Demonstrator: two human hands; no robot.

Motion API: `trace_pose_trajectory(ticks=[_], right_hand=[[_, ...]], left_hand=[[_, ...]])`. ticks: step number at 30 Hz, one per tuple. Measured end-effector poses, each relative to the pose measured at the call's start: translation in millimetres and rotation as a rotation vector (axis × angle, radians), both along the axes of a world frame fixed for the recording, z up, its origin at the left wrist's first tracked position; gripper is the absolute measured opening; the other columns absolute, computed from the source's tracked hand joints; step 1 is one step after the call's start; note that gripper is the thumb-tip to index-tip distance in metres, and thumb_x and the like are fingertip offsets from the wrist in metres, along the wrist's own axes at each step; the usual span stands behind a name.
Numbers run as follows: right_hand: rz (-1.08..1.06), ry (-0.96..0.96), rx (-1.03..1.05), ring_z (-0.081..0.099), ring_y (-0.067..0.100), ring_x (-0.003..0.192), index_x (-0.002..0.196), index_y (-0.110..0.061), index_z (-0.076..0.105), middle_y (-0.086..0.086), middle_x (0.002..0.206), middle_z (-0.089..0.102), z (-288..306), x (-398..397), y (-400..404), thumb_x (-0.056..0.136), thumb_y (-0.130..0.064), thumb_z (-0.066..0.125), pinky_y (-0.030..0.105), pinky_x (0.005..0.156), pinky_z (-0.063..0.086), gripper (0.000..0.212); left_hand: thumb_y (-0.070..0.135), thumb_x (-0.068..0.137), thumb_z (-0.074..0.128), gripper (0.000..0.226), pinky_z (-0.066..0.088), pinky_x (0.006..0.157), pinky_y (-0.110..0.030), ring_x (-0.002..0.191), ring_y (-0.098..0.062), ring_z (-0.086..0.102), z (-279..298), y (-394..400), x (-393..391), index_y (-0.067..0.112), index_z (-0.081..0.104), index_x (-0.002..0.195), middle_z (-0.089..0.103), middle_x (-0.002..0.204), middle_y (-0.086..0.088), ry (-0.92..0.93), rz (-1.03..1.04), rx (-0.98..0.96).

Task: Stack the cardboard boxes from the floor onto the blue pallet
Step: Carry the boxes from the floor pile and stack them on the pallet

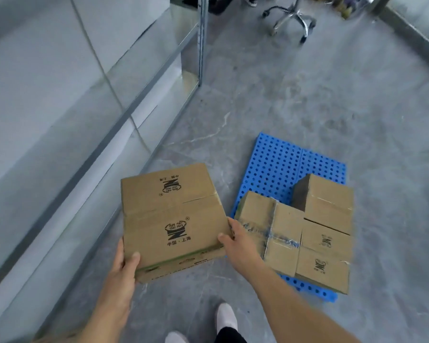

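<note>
carrying step. you hold a printed cardboard box (174, 219) off the floor (307, 95), just left of the blue pallet (278, 167). your hands are apart, clamped on the box's near corners: the left hand (124, 266) with its thumb on the top face, the right hand (235, 246) at the right corner. on the pallet's near part stand a taped box (270, 231), a box to its right (325, 258) and a taller box behind that one (327, 201); whether the taller one rests on another box cannot be told. the pallet's far part is bare. the next move probably calls for swinging the box right, over the pallet, and setting it square on the bare part or atop the taped box, edges flush so it does not tip.
</note>
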State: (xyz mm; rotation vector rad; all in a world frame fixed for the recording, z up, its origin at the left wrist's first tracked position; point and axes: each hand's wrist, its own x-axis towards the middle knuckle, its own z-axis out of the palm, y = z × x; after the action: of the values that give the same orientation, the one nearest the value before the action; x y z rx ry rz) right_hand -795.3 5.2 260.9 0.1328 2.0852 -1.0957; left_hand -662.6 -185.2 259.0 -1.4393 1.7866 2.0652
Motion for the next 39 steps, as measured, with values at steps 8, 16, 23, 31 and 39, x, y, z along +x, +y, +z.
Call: trace_pose_trajectory(ticks=[8, 16, 23, 31, 39], right_hand=[[-0.226, 0.049, 0.017, 0.05, -0.002, 0.083, 0.137, -0.029, 0.034, -0.018, 0.097, 0.052, 35.0, -62.5, -36.4, 0.096, -0.03, 0.045, 0.017, 0.061, 0.038, 0.043], [-0.521, 0.106, -0.111, 0.053, 0.005, 0.098, 0.136, -0.019, 0.041, -0.007, 0.118, 0.055, 67.3, -109.9, -83.7, 0.096, -0.021, 0.048, 0.027, 0.091, 0.043, 0.04], [-0.742, 0.14, -0.157, 0.052, 0.004, 0.092, 0.132, -0.014, 0.042, -0.008, 0.109, 0.054, 68.1, -152.1, -73.0, 0.097, -0.015, 0.046, 0.015, 0.073, 0.041, 0.036], [-1.028, 0.111, -0.103, 0.048, 0.004, 0.087, 0.133, -0.018, 0.041, -0.004, 0.111, 0.052, 31.7, -240.3, -32.5, 0.095, -0.018, 0.05, 0.017, 0.065, 0.036, 0.039], [-1.284, 0.011, -0.052, 0.051, 0.012, 0.092, 0.127, -0.017, 0.045, -0.007, 0.103, 0.053, 10.2, -305.8, 11.6, 0.093, -0.015, 0.05, 0.026, 0.078, 0.04, 0.035]], left_hand=[[0.027, 0.097, 0.045, 0.047, 0.037, 0.106, -0.047, 0.119, -0.021, 0.047, 20.5, -70.9, -120.3, 0.027, 0.032, 0.142, 0.049, 0.133, -0.001, -0.002, -0.239, -0.082], [0.028, 0.098, 0.042, 0.044, 0.035, 0.108, -0.045, 0.122, -0.021, 0.048, 66.2, -135.6, -241.6, 0.032, 0.035, 0.141, 0.053, 0.131, 0.001, 0.068, -0.573, -0.126], [0.026, 0.099, 0.04, 0.044, 0.033, 0.11, -0.039, 0.123, -0.018, 0.046, 74.8, -115.5, -339.0, 0.033, 0.034, 0.142, 0.049, 0.136, 0.003, 0.083, -0.808, -0.154], [0.03, 0.1, 0.037, 0.047, 0.031, 0.11, -0.04, 0.129, -0.019, 0.04, 51.7, -51.6, -481.3, 0.04, 0.025, 0.144, 0.042, 0.141, 0.006, 0.005, -1.099, -0.265], [0.025, 0.1, 0.037, 0.048, 0.032, 0.107, -0.037, 0.119, -0.013, 0.041, 19.4, 26.6, -600.3, 0.045, 0.025, 0.142, 0.043, 0.134, 0.011, -0.036, -1.371, -0.218]])
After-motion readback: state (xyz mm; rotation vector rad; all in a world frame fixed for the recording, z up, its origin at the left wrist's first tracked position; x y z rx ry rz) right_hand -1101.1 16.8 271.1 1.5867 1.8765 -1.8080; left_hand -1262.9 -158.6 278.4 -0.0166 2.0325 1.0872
